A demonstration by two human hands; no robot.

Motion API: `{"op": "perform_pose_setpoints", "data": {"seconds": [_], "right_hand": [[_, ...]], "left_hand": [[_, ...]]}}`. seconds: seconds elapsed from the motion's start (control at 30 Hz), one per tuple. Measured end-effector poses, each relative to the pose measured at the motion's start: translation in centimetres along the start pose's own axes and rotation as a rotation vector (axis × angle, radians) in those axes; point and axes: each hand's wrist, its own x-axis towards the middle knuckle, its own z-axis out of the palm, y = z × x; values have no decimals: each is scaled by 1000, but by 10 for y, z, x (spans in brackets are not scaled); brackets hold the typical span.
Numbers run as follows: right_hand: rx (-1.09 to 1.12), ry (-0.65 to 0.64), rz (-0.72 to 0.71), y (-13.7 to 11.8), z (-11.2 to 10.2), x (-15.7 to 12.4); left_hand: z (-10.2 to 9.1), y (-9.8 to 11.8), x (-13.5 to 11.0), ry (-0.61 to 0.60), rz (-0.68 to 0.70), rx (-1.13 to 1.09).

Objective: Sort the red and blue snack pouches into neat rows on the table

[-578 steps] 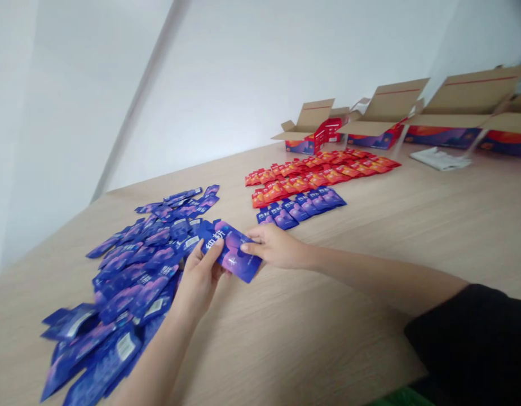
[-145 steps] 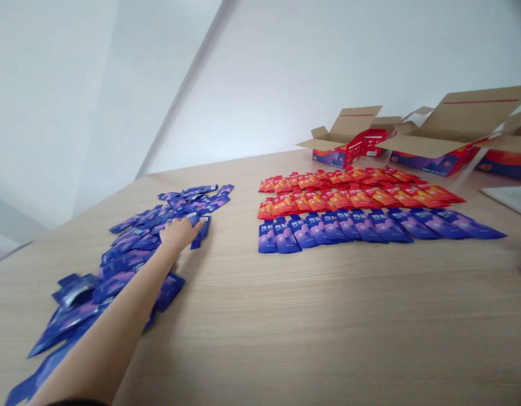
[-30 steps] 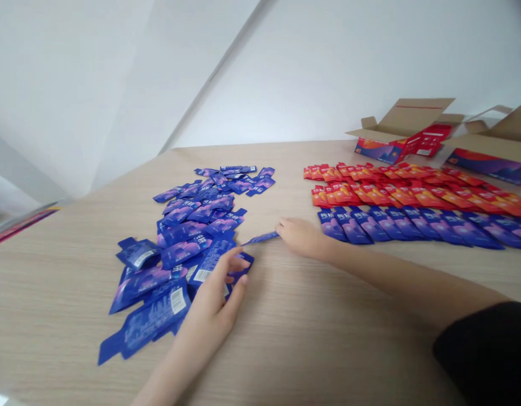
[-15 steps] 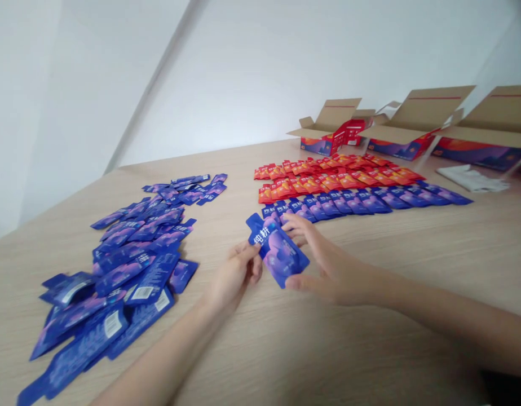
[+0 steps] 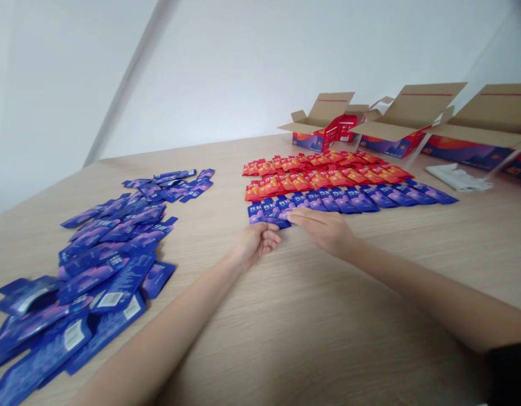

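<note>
A blue-and-purple pouch [image 5: 270,210] lies at the left end of the blue pouch row [image 5: 336,198], overlapping its neighbours. At its near edge is my left hand [image 5: 257,243], fingers curled and the thumb on the pouch's lower edge. My right hand [image 5: 323,226] rests against the same pouch's right side, fingers stretched out and held together, the fingertips touching it. The lower part of the pouch is partly hidden by my hands. Behind the blue row lie rows of red-and-orange pouches [image 5: 319,179].
A loose heap of blue pouches [image 5: 112,242] spreads over the left of the wooden table [image 5: 328,327]. Along the back right stand several open cardboard boxes [image 5: 313,140] with raised flaps. A white cloth-like item [image 5: 459,178] lies in front of them.
The blue pouch has gone from between my hands in the air down onto the left end of the blue row. Both hands have moved forward with it, and the view has shifted slightly right.
</note>
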Motion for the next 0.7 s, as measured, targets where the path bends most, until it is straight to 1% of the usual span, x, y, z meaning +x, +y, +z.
{"op": "perform_pose_setpoints", "data": {"seconds": [0.07,0.13,0.2,0.23,0.3,0.33,0.47,0.5,0.57,0.7], "right_hand": [[-33,36,-4,14,9,2],[-79,70,-7,25,21,4],[-121,78,2,32,34,7],[-136,64,13,35,40,9],[-156,14,38,37,52,11],[-165,-11,51,36,58,12],[-175,-85,75,30,73,15],[-175,-99,79,28,76,15],[-181,-129,91,24,81,18],[-187,-196,121,15,90,21]], "left_hand": [[-2,0,8,23,93,176],[-7,-2,14,66,227,379],[-14,-7,16,120,370,570],[-19,-10,16,142,428,652],[-28,-16,16,175,506,783],[-32,-19,16,198,542,883],[-39,-29,18,332,687,1483],[-38,-30,19,354,704,1591],[-37,-32,20,360,718,1664],[-36,-35,21,328,752,1618]]}}
